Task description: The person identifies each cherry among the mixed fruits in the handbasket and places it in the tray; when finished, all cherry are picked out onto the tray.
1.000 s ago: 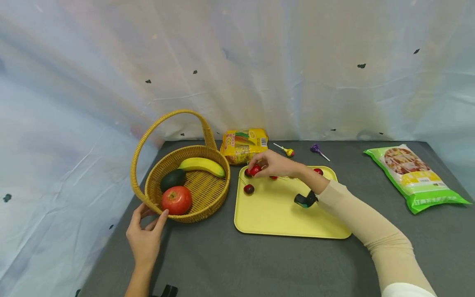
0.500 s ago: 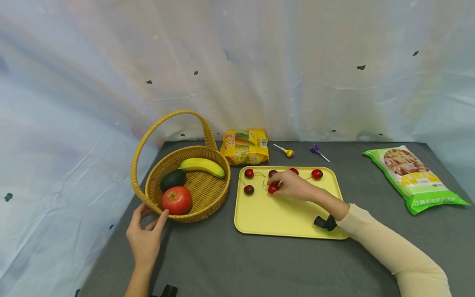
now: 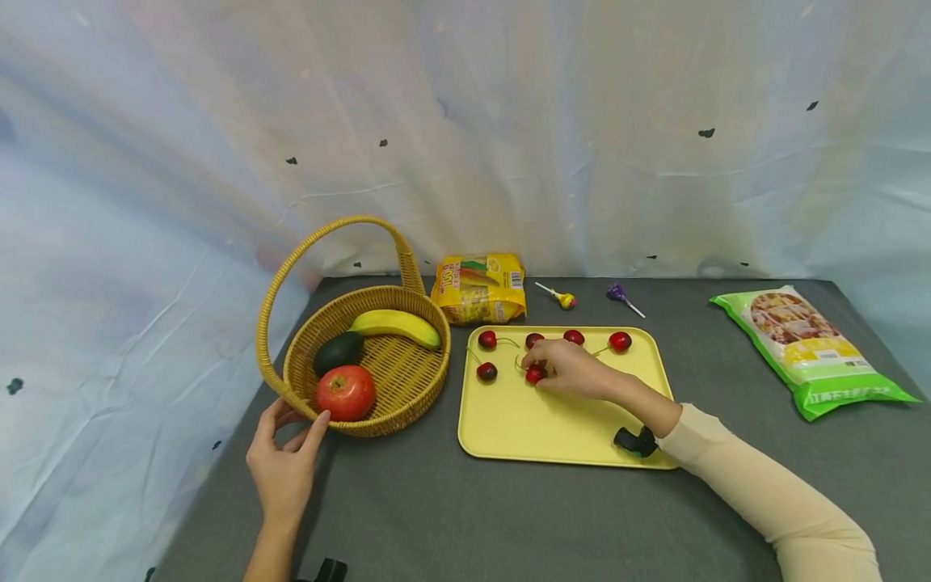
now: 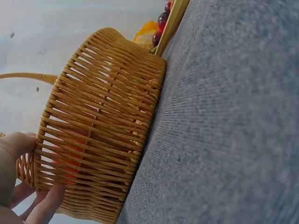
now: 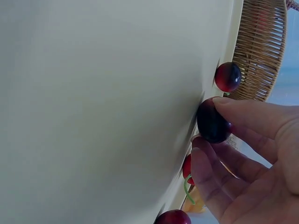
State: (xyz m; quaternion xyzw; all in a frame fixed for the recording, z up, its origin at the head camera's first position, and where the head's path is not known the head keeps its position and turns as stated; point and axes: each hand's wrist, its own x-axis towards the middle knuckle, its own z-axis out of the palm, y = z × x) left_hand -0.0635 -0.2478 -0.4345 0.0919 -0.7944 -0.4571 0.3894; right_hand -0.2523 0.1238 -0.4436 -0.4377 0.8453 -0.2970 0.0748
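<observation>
In the head view, my left hand (image 3: pixel 284 469) grips the near rim of a woven basket (image 3: pixel 400 376), thumb on top and fingers against the outside. A banana (image 3: pixel 396 325), a dark green avocado (image 3: pixel 339 354) and a round red fruit (image 3: pixel 346 393) lie inside it. Over the yellow tray (image 3: pixel 509 428), my right hand (image 3: pixel 578 370) pinches a red cherry (image 3: pixel 535 374) between thumb and fingers. The right wrist view shows this cherry (image 5: pixel 211 120) low at the tray surface; whether it touches is unclear. Several other cherries (image 3: pixel 486 372) lie around it, mostly along the tray's far side.
Behind the tray lie a yellow snack bag (image 3: pixel 480 288), a yellow lollipop (image 3: pixel 563 299) and a purple lollipop (image 3: pixel 618 293). A green and white food bag (image 3: pixel 815 347) rests at the right. A hanging sheet (image 3: pixel 509 162) closes off the table's far edge.
My right hand has moved from the tray's far left corner toward its middle, bringing the cherry with it; over the last half second it barely moves. My left hand stays on the basket rim.
</observation>
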